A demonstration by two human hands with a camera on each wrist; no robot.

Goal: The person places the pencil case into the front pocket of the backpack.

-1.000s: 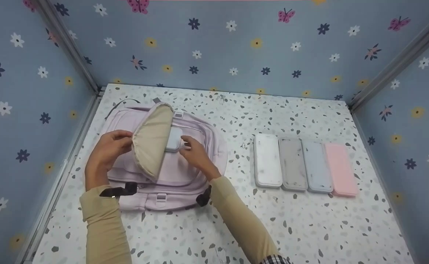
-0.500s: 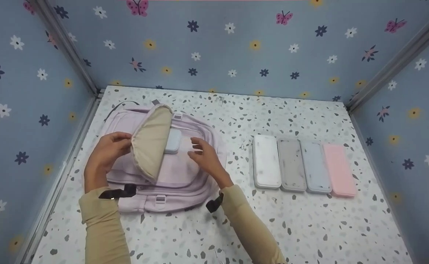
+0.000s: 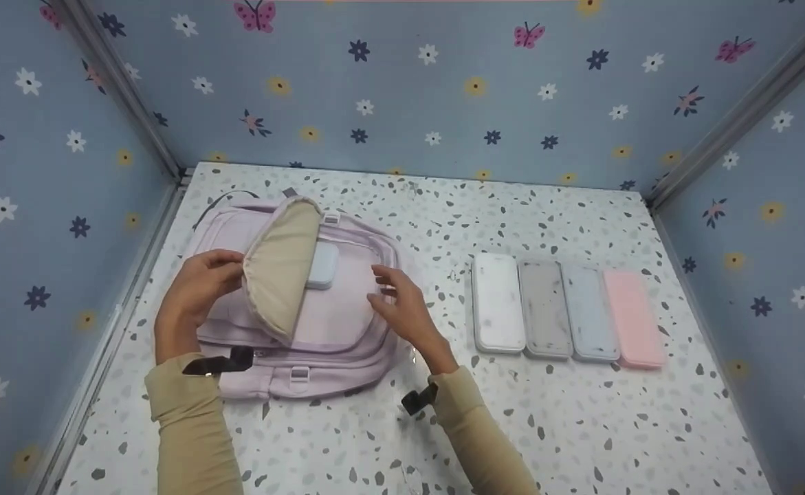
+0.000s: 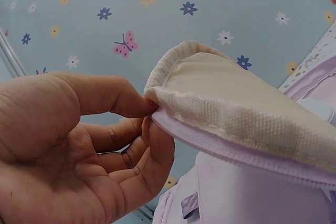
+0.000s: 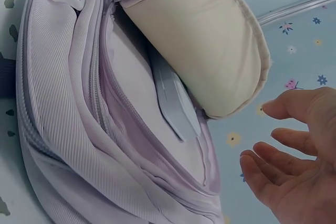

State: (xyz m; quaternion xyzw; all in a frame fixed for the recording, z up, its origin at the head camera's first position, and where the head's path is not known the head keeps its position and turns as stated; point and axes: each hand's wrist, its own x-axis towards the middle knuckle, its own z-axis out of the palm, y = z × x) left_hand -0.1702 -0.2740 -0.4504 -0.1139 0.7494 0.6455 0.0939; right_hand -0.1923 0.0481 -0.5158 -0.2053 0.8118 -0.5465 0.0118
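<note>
A pale lilac backpack (image 3: 347, 323) lies on the speckled table, its front pocket unzipped. My left hand (image 3: 199, 285) pinches the edge of the pocket flap (image 3: 282, 268) between thumb and fingers and holds it folded back, cream lining showing. The left wrist view shows this pinch on the flap (image 4: 226, 98) closely. Part of a light blue case (image 3: 322, 266) sticks out from under the flap, inside the pocket; its other end is hidden. To the right of the case, over the backpack's edge, my right hand (image 3: 405, 306) is apart from it, fingers loosely bent and holding nothing.
To the right on the table (image 3: 443, 426), a white case (image 3: 498, 302), a grey case (image 3: 545, 309), a blue-grey case (image 3: 590, 313) and a pink case (image 3: 634, 317) lie side by side. Flower-patterned panels (image 3: 402, 89) stand around the table.
My right hand has moved away from the light blue case, to the right and slightly towards me. The case stays in the pocket. My left hand keeps its hold on the flap.
</note>
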